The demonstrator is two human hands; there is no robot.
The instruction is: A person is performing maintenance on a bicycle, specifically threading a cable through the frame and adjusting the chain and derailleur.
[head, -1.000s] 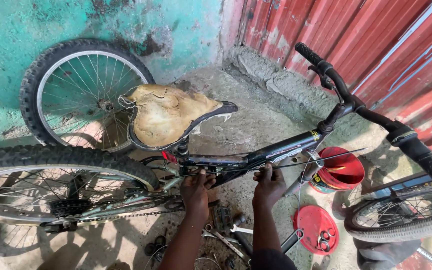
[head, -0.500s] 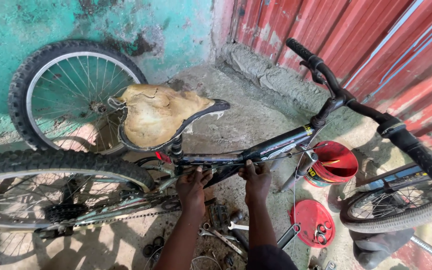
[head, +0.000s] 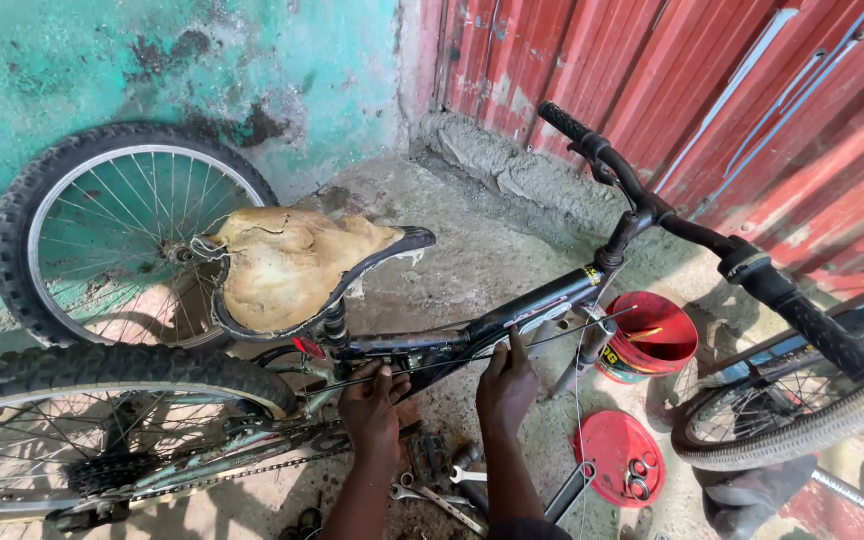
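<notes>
Hands meet at the middle of the bicycle frame (head: pixel 512 325) we lean over. Our left hand (head: pixel 372 405) has its fingers pinched together on a thin cable (head: pixel 472 357) running along the dark tube, just below the worn seat (head: pixel 292 262). Our right hand (head: pixel 508 385) lies flat against the tube, fingers straight and close together, clamped on nothing. Below them, wrenches (head: pixel 442 490) lie on the concrete floor (head: pixel 472 260). A red bucket (head: pixel 652 335) stands near the front wheel (head: pixel 802 400), its red lid (head: pixel 620 458) beside it.
</notes>
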